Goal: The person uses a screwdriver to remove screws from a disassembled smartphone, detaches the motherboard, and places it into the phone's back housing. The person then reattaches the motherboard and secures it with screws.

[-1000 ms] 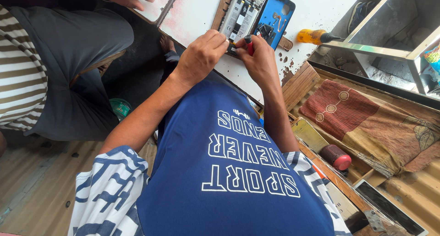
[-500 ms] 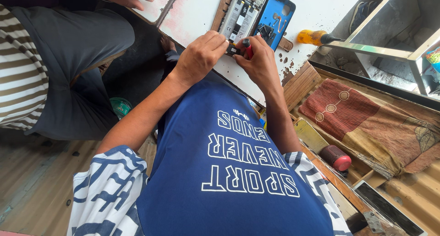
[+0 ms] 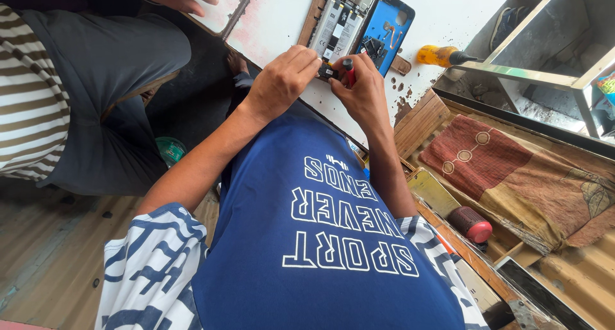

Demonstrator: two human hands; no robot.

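A seated person's striped sleeve (image 3: 29,106) fills the far left. At centre, the left hand (image 3: 282,80) pinches a small dark part (image 3: 327,72) against the white tabletop (image 3: 282,16), while the right hand (image 3: 362,90) grips a red-handled screwdriver (image 3: 349,70). Just beyond both hands lies the opened phone (image 3: 343,19), its long axis running away from them, its blue back cover (image 3: 387,32) alongside.
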